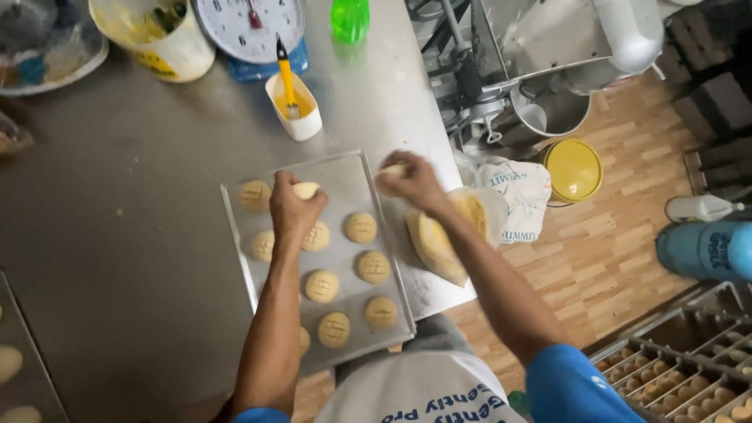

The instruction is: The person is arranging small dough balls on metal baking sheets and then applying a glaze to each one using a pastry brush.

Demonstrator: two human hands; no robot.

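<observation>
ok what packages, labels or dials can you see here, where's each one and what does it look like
Scale dial: top of the steel table, round, white face.
Tub: top left, cream plastic, yellow label.
White sack: on the wooden floor right of the table, crumpled, blue print.
Clear bag: table's right edge under the right hand, holding yellow dough.

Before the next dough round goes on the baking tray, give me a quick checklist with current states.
1. Left hand holds a dough piece over the baking tray: ok.
2. Right hand holds another dough piece at the tray's right edge: ok.
3. Free space in the tray's top row: ok.
4. Scored rounds lie apart, not touching: ok.
5. Tray fully on the steel table: not ok, its near corner overhangs.
6. Dough left in the bag: ok.
</observation>
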